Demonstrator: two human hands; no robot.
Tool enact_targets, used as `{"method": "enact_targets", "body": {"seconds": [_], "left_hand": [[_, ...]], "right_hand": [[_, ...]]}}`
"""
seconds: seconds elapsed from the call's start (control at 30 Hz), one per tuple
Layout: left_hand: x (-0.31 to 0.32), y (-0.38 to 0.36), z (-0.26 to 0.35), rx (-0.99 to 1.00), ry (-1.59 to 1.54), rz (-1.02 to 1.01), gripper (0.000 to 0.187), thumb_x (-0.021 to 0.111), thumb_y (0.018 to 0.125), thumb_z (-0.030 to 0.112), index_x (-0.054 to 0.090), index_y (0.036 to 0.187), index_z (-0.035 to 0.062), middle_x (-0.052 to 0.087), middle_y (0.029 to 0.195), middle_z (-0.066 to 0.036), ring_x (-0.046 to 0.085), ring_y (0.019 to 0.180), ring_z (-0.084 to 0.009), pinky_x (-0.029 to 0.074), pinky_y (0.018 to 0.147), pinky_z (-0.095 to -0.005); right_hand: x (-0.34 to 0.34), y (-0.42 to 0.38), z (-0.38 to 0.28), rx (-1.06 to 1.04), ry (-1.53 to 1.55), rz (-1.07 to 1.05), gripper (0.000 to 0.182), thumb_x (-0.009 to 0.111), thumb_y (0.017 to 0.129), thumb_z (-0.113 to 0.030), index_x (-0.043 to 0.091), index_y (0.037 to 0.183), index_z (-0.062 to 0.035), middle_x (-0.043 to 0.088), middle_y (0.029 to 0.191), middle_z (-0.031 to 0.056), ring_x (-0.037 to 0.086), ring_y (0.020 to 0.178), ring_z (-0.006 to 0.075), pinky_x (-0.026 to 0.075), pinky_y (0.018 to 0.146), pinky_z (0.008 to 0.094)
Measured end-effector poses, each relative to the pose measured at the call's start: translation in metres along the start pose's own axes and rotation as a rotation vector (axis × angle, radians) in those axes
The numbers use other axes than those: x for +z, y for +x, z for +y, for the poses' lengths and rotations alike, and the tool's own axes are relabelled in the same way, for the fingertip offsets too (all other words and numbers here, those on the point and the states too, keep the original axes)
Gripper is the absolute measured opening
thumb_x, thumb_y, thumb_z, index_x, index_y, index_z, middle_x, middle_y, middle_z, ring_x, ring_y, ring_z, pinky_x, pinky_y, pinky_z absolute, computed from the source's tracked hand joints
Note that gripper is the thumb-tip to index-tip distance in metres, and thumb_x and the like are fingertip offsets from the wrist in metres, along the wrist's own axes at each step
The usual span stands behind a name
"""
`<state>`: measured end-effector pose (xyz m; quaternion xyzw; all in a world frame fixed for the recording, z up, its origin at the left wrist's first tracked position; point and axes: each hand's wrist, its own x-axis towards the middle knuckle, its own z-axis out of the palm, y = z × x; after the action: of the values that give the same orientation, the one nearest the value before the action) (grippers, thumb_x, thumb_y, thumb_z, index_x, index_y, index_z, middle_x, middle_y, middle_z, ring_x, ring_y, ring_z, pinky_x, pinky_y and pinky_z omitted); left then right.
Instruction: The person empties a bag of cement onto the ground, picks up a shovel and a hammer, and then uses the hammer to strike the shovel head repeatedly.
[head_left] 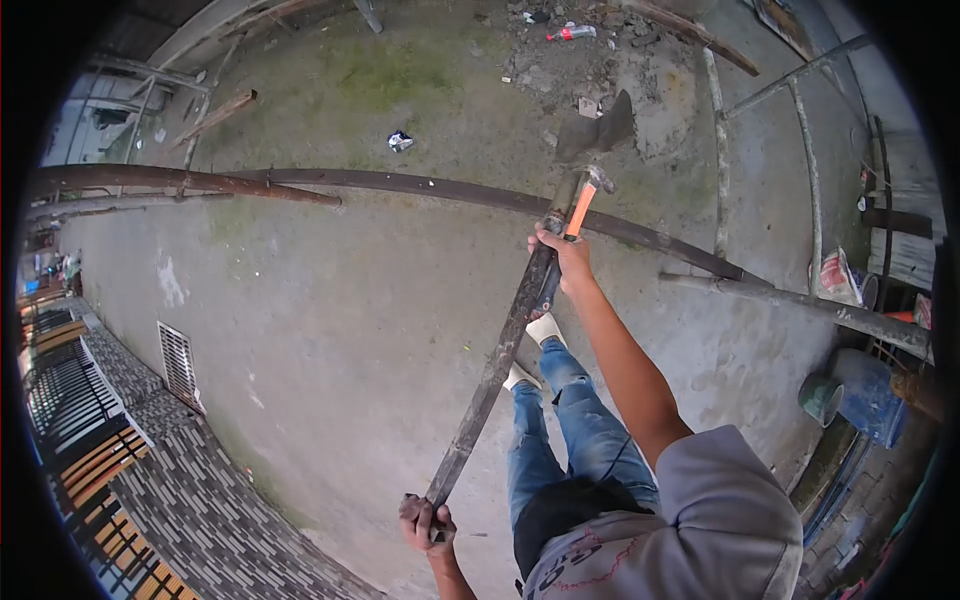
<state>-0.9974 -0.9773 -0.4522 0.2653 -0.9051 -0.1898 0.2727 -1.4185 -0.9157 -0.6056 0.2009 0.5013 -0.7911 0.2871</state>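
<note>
Both hands on a long steel bar, high over the yard

My left hand (427,520) grips the bar's (497,365) near end; my right hand (565,255) closes around an orange-handled hammer (582,205), seemingly against the bar's far end, beside a horizontal scaffold pipe (400,184)

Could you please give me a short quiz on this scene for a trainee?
1. True or false: the left hand grips the lower end of the bar.
2. What colour is the handle of the hammer in the right hand? A) blue B) orange C) green
3. Fill in: the person's legs are clad in blue ____.
Key: 1 true; 2 B; 3 jeans.
</note>
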Motion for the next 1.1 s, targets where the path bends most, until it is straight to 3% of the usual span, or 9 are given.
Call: {"method": "enact_targets", "body": {"seconds": [0.2, 0.27, 0.3, 0.4, 0.47, 0.57, 0.67, 0.83, 1.1], "left_hand": [[-0.012, 0.004, 0.001, -0.016, 0.270, -0.257, 0.049, 0.067, 0.074, 0.022, 0.044, 0.114, 0.0065, 0.041, 0.108, -0.014, 0.044, 0.095, -0.0306, 0.038, 0.081, -0.0472], [-0.017, 0.000, 0.008, -0.571, 0.120, -0.216, 0.072, 0.070, 0.070, 0.016, 0.027, 0.128, 0.0066, 0.039, 0.117, -0.015, 0.045, 0.102, -0.0297, 0.038, 0.086, -0.0446], [-0.033, -0.003, 0.010, -1.196, -0.441, -0.268, 0.092, 0.072, 0.064, 0.009, 0.012, 0.133, 0.0070, 0.040, 0.120, -0.019, 0.043, 0.109, -0.0330, 0.037, 0.089, -0.0463], [-0.049, -0.010, 0.004, -1.364, -1.469, -0.140, 0.096, 0.073, 0.059, 0.004, 0.013, 0.133, 0.0080, 0.036, 0.124, -0.019, 0.044, 0.110, -0.0314, 0.038, 0.089, -0.0478], [-0.040, -0.010, 0.002, -1.267, -1.361, -0.151, 0.071, 0.068, 0.069, 0.020, 0.029, 0.127, 0.0042, 0.050, 0.107, -0.016, 0.053, 0.094, -0.0276, 0.043, 0.085, -0.0457], [-0.023, 0.001, -0.008, -1.699, -1.298, -0.024, 0.052, 0.041, 0.080, 0.056, 0.055, 0.093, 0.0075, 0.055, 0.062, -0.008, 0.055, 0.060, -0.0207, 0.046, 0.059, -0.0320], [-0.001, -0.023, -0.034, -1.876, -1.182, -0.003, 0.047, 0.040, 0.082, 0.056, 0.053, 0.080, 0.0106, 0.047, 0.050, -0.003, 0.047, 0.043, -0.0145, 0.038, 0.044, -0.0259], [0.024, -0.050, -0.014, -1.437, -0.532, 0.172, 0.033, 0.050, 0.083, 0.037, 0.038, 0.072, 0.0083, 0.033, 0.045, 0.002, 0.031, 0.033, -0.0085, 0.022, 0.031, -0.0222], [0.040, -0.049, -0.010, -1.455, -0.454, 0.368, 0.027, 0.056, 0.077, 0.026, 0.037, 0.073, 0.0068, 0.036, 0.048, 0.000, 0.029, 0.034, -0.0083, 0.023, 0.031, -0.0223]], "right_hand": [[-0.031, 0.012, 0.062, 0.261, 0.127, 0.062, 0.018, 0.065, 0.070, -0.005, 0.057, 0.085, 0.0039, 0.060, 0.072, 0.0139, 0.060, 0.063, 0.0219, 0.051, 0.058, 0.0332], [-0.033, 0.016, 0.073, 0.346, 0.259, 0.056, 0.020, 0.064, 0.070, -0.004, 0.057, 0.086, 0.0047, 0.058, 0.073, 0.0134, 0.059, 0.065, 0.0224, 0.050, 0.060, 0.0348], [-0.036, 0.014, 0.079, 0.359, 0.340, 0.065, 0.020, 0.063, 0.070, -0.004, 0.056, 0.087, 0.0050, 0.057, 0.074, 0.0133, 0.059, 0.066, 0.0228, 0.050, 0.061, 0.0348], [-0.042, 0.011, 0.085, 0.366, 0.372, 0.042, 0.022, 0.060, 0.072, -0.009, 0.056, 0.091, 0.0011, 0.057, 0.078, 0.0123, 0.057, 0.075, 0.0227, 0.048, 0.064, 0.0344], [-0.042, 0.012, 0.084, 0.333, 0.335, 0.016, 0.023, 0.060, 0.072, -0.008, 0.056, 0.093, 0.0011, 0.057, 0.078, 0.0124, 0.057, 0.075, 0.0220, 0.048, 0.064, 0.0345], [-0.046, 0.005, 0.073, 0.400, 0.376, -0.003, 0.022, 0.061, 0.072, -0.005, 0.054, 0.091, 0.0059, 0.056, 0.078, 0.0134, 0.058, 0.072, 0.0238, 0.050, 0.066, 0.0353], [-0.054, 0.001, 0.061, 0.419, 0.162, -0.054, 0.025, 0.064, 0.073, -0.009, 0.054, 0.090, 0.0057, 0.057, 0.080, 0.0128, 0.058, 0.073, 0.0226, 0.050, 0.066, 0.0353], [-0.087, -0.012, 0.024, 0.198, -0.511, 0.300, 0.022, 0.063, 0.077, -0.017, 0.050, 0.074, 0.0006, 0.054, 0.060, 0.0102, 0.057, 0.056, 0.0173, 0.047, 0.051, 0.0318], [-0.115, 0.070, -0.041, -0.230, -1.148, 0.355, 0.018, 0.047, 0.079, -0.012, 0.049, 0.085, 0.0046, 0.057, 0.073, 0.0234, 0.057, 0.073, 0.0361, 0.043, 0.064, 0.0421]]}}
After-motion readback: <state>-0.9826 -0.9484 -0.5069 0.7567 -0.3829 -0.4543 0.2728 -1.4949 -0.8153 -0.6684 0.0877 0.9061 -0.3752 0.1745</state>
